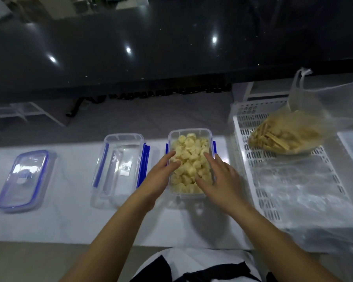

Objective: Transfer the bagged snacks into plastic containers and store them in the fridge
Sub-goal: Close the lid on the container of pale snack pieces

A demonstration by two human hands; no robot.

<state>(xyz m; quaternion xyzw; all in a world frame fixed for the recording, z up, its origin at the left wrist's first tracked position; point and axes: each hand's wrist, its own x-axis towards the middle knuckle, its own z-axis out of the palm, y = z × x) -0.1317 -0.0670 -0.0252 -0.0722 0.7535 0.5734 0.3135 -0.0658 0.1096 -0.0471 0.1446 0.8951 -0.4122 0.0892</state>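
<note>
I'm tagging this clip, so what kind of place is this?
Likely a kitchen counter: a white worktop, a clip-lock container full of pale snacks, and a bag of snack sticks on a slotted tray.

Pale yellow snacks (190, 159) fill a clear box (190, 130) with blue clips. The tray (251, 159) is white with slotted holes; the bagged sticks (273, 139) are tan.

Single head-worn wide-angle view, facing forward and steeply down.
Close above left hand (161, 171) and right hand (218, 176) at centre; white tray (237, 129) right of them.
</note>
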